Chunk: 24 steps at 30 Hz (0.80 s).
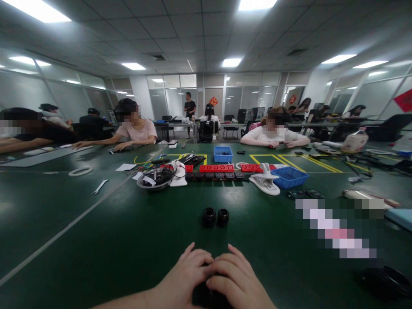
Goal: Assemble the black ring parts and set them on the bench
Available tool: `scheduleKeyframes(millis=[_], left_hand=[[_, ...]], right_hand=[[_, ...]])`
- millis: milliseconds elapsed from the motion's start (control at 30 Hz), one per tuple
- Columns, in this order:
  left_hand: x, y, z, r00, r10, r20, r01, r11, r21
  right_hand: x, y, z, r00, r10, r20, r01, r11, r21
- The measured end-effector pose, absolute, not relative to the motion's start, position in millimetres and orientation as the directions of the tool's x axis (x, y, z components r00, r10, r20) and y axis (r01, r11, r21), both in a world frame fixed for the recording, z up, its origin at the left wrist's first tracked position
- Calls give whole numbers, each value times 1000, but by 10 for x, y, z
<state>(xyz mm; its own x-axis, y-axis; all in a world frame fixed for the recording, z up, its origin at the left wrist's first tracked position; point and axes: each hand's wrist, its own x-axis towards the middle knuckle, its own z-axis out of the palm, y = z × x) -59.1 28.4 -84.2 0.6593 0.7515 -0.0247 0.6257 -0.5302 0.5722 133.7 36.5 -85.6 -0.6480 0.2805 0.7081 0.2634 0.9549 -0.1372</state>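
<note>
My left hand [189, 270] and my right hand [238, 277] meet at the bottom middle of the head view. Their fingers curl together over a black object [207, 296] that is mostly hidden, so its kind cannot be made out. Both little fingers point up and away. Just beyond the fingertips, two short black cylindrical parts with hollow tops stand side by side: a left one [209, 217] and a right one [223, 217].
Farther back lie red blocks [216, 168], blue bins [223, 154], white clamp stands [265, 182] and a tray of cables [154, 178]. A wrench [100, 187] lies left; glasses [305, 194] and a round black item [386, 281] lie right. Several people sit across the table.
</note>
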Motion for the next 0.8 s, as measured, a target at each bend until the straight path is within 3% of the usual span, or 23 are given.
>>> scheduleKeyframes(millis=[133, 333, 700, 800], left_hand=[[-615, 330, -901, 686, 728, -4, 605, -567, 559], [-629, 343, -931, 691, 723, -17, 612, -571, 547], [-618, 358, -958, 671, 741, -24, 631, -553, 544], [-623, 353, -980, 667, 745, -16, 627, -550, 552]], right_hand=[[1313, 382, -899, -636, 340, 693, 282, 938, -201], [1230, 368, -949, -588, 356, 726, 340, 924, -178], [1131, 384, -923, -476, 161, 865, 165, 982, -92], [1186, 389, -872, -571, 161, 805, 162, 983, -82]])
